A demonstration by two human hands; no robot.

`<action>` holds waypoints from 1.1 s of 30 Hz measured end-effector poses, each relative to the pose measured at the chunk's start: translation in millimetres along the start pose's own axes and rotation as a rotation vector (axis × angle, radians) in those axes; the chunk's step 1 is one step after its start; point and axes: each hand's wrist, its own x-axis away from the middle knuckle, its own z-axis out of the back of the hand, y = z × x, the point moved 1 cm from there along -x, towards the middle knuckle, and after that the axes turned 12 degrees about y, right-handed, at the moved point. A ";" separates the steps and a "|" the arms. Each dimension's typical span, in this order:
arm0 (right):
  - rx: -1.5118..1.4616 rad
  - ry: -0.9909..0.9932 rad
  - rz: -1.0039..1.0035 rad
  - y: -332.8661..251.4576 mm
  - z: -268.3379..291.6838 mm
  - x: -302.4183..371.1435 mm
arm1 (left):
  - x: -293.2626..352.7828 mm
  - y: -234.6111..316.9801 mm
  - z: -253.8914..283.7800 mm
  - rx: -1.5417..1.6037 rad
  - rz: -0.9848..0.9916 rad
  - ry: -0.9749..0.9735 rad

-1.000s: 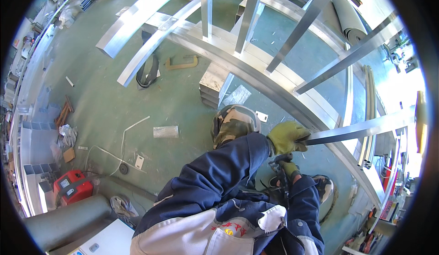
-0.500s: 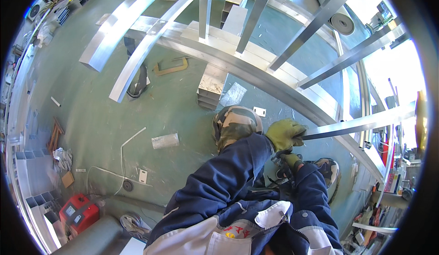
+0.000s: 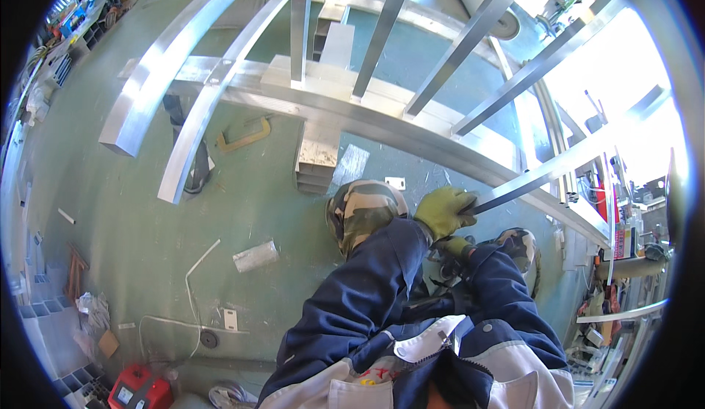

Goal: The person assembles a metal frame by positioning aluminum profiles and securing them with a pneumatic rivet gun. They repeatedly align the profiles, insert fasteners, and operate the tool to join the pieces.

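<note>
My left hand (image 3: 444, 211), in a yellow-green glove, is closed on the near end of a square aluminium tube (image 3: 547, 175). The tube slants away to the far right, across the long rail of the frame. Just below, my right hand (image 3: 459, 247), also gloved, is partly hidden by my left wrist and sleeve. It is closed on a dark object (image 3: 446, 268) whose kind I cannot make out. Both hands are low, between my camouflage-covered knees or feet. The aluminium frame (image 3: 367, 122), with several upright bars, stands in front of me.
Curved aluminium tubes (image 3: 150, 71) reach toward me at the far left. On the green floor lie a C-clamp (image 3: 244, 137), a short box profile (image 3: 317, 156), a silver strip (image 3: 255, 256) and a white plate (image 3: 395, 183). A red machine (image 3: 141, 388) sits near left.
The whole view has shifted, so the frame appears farther left. My hands keep the same hold, and the tube slants more steeply in the picture.
</note>
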 end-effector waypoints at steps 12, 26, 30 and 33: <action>-0.006 0.023 0.108 -28.5 -6.2 2.5 | 5.3 -16.1 -1.1 -0.001 -0.129 -0.064; 0.011 0.016 0.123 -36.1 -1.7 4.7 | 8.9 -25.8 -7.1 0.111 -0.045 -0.096; 0.011 0.018 0.129 -33.4 -1.4 5.8 | 11.3 -20.7 -3.1 0.060 -0.028 -0.138; 0.001 0.010 0.157 -34.7 -12.2 5.4 | 11.3 -15.3 7.8 -0.016 -0.060 -0.113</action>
